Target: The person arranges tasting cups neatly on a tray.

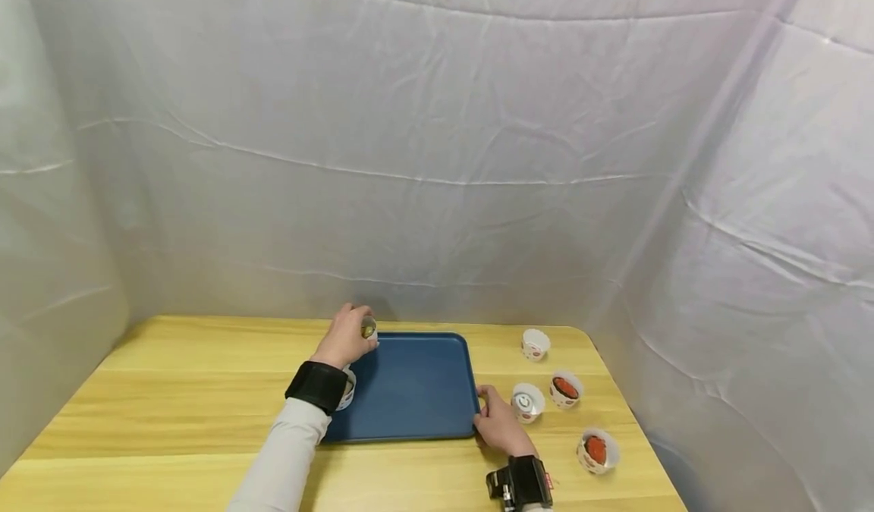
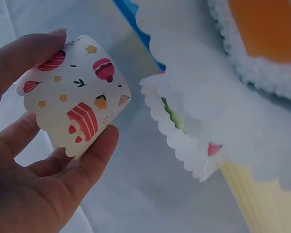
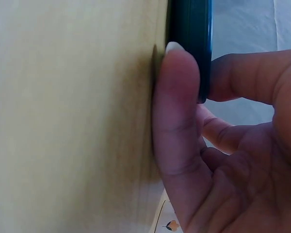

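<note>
Paper cup (image 2: 80, 94) – white, printed w/ cake & flower motifs, greenish item inside – sits in grasp of L hand (image 1: 345, 336), thumb & fingers round its wall, at far-left corner of blue tray (image 1: 416, 387). Can't tell if its base touches the tray. Near the tray's left side, wrist cam shows 2 more cups: green-edged cup (image 2: 184, 141), & a closer one, orange-topped cup (image 2: 199, 97) w/ white fluffy-edged item. Head view has one cup by tray's left edge, partly hid by L wrist strap (image 1: 317, 387); can't tell if on tray or just beside.

R hand (image 1: 501, 425) grips tray's right edge close to near-right corner, thumb & index finger on the rim. Right of tray, 4 cups apart from each other: swirl cup (image 1: 528, 403) nearest, just beyond R hand; red-filled cup (image 1: 566, 388) farther out; another, lower red cup (image 1: 598, 451), farthest toward the person; plain-looking cup (image 1: 536, 344) off tray's far-right corner, contents unclear.

Under tray – yellow wood-grain desk (image 1: 205, 398); behind it, wrinkled grey-white cloth (image 1: 382, 148).
</note>
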Demonstrator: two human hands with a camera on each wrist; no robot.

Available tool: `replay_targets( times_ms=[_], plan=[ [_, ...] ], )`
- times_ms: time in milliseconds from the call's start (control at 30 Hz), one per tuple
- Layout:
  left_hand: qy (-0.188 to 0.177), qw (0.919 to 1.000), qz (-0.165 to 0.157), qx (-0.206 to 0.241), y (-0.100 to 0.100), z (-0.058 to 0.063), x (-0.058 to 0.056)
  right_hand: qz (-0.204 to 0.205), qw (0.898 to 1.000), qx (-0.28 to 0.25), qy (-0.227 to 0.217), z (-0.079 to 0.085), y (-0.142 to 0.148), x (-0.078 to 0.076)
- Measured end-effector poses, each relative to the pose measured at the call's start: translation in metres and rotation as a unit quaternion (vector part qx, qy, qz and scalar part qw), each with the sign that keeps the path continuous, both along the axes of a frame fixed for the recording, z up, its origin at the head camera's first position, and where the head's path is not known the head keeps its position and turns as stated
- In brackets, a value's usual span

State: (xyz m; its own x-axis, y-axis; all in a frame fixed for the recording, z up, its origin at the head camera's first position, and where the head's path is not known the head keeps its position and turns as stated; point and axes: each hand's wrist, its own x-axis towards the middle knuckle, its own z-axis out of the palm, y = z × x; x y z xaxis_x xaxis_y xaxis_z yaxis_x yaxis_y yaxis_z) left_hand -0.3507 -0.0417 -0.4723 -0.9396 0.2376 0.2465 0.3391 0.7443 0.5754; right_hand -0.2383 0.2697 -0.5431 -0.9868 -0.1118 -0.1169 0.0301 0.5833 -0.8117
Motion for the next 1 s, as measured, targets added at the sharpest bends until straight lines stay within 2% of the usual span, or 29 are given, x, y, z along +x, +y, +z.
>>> replay_targets(
  times_ms=[167,367,1000],
  plan=[
    [-0.009,0.9999,0.009,-0.01,0.005,0.001,-0.001,0.002,1.0,0.011,0.01,0.001,-0.001,0.001],
    [-0.003,0.9998,-0.005,-0.02,0.01,0.001,-0.003,0.002,1.0,0.012,0.011,0.005,-0.003,0.003],
    [-0.034,0.9987,-0.017,-0.035,0.016,-0.003,-0.002,0.0,1.0,0.024,0.014,0.004,0.0,0.003]
  ],
)
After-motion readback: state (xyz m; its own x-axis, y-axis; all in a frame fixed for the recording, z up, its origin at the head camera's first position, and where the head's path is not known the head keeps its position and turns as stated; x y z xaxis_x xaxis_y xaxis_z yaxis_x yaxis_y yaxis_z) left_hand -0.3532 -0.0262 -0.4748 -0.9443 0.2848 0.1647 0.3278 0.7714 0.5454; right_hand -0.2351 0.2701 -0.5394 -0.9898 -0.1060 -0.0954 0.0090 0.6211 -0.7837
